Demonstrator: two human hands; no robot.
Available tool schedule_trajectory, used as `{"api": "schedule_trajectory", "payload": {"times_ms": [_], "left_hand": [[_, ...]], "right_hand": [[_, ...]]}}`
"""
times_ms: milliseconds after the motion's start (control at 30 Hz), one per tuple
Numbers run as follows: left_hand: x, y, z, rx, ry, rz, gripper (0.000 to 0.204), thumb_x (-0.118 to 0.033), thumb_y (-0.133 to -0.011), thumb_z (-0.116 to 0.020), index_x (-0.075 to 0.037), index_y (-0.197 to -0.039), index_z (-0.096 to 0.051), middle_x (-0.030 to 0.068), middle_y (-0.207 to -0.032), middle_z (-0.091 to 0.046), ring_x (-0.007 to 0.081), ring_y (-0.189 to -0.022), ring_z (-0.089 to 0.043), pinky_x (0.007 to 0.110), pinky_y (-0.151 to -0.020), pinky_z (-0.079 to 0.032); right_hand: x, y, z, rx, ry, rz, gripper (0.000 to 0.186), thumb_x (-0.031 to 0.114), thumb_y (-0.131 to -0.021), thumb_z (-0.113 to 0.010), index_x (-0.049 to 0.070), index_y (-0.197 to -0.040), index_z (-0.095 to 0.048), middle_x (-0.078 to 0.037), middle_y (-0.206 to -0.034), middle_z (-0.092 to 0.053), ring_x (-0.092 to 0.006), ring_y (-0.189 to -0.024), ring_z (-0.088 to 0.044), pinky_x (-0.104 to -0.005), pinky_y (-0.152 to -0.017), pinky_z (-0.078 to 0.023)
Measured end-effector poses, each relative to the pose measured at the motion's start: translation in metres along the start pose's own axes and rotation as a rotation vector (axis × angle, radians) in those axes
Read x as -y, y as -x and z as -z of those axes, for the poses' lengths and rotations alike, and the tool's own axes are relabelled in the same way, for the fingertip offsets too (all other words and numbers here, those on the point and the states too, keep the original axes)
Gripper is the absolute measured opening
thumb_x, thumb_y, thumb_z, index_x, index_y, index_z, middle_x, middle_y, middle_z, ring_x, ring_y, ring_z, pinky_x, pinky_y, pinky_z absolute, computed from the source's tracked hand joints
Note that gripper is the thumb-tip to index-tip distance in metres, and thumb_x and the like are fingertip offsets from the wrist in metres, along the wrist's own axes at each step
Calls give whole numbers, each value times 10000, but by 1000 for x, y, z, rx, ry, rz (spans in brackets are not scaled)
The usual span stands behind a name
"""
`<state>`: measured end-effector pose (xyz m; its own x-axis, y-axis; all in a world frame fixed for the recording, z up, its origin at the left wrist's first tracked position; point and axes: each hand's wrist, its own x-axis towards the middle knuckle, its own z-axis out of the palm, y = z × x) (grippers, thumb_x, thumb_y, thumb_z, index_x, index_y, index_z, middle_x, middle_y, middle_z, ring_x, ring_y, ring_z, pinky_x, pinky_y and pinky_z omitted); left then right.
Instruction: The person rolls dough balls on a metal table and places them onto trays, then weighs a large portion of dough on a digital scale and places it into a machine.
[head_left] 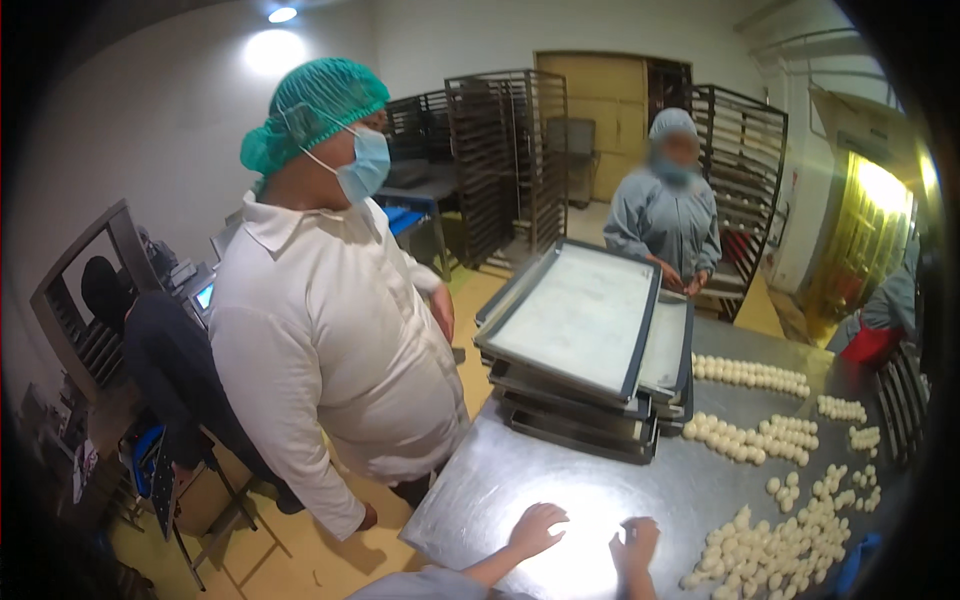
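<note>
Hovering or resting over the bright patch at the bottom centre of the frame, your left hand (538, 530) and right hand (637, 543) appear to hold nothing; the left fingers are loosely bent with the thumb apart from them, the right fingers more curled, with a gap to the thumb; whether either hand touches the table (470, 490) cannot be told; the loose pale balls (770, 550), dough by their look, lie heaped at the lower right, nearest your right hand, probably there for easy reach; above them, right of centre, the ordered rows (750, 373) sit side by side, which likely makes the pieces easy to count and sets them apart from the jumble; the stack of trays (580, 310) stands at the centre, its layers askew, perhaps just set down loosely, though the offset leaves rims easy to grip; a person in white (330, 320) stands left of it, beside the table's edge
</note>
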<state>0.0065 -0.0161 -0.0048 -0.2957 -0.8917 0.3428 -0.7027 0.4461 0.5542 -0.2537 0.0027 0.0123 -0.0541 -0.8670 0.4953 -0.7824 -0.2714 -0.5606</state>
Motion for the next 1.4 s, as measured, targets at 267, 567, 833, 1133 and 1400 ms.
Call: {"api": "schedule_trajectory", "payload": {"times_ms": [267,567,833,1133,1400], "left_hand": [[38,15,6,616,128,-27,129,-207,-889,-691,-119,-974,-733,64,-1110,-733,288,-1141,-644,423,-1018,-489],[-24,21,-19,283,348,-105,160,-234,-912,-705,-88,-969,-738,93,-1042,-726,289,-1028,-671,410,-941,-518],[6,-35,-6,66,252,-56,117,-147,-833,-714,-92,-935,-732,89,-1032,-725,318,-1027,-651,432,-945,-504],[38,0,32,312,111,-53,180,-244,-874,-663,-88,-919,-739,102,-994,-736,327,-948,-677,436,-856,-534],[-15,17,-10,337,443,-179,116,-146,-832,-743,-75,-923,-741,92,-1000,-731,308,-994,-673,420,-905,-519]], "right_hand": [[-94,73,21,173,-102,-151,313,227,-890,-659,60,-1155,-662,-82,-872,-685,-253,-789,-639,-376,-707,-525],[-55,87,-25,487,-528,-596,288,235,-918,-625,57,-1143,-646,-62,-850,-661,-234,-861,-602,-401,-777,-470],[13,-17,-14,69,-322,-381,510,170,-725,-774,51,-1201,-635,-141,-1003,-675,-317,-929,-629,-430,-826,-502],[-31,19,34,513,328,-102,383,211,-730,-708,57,-1080,-687,-111,-896,-740,-315,-855,-675,-495,-844,-451],[34,62,29,298,-166,-66,306,181,-794,-738,51,-1068,-695,-175,-1032,-725,-388,-962,-675,-494,-902,-514]]}}
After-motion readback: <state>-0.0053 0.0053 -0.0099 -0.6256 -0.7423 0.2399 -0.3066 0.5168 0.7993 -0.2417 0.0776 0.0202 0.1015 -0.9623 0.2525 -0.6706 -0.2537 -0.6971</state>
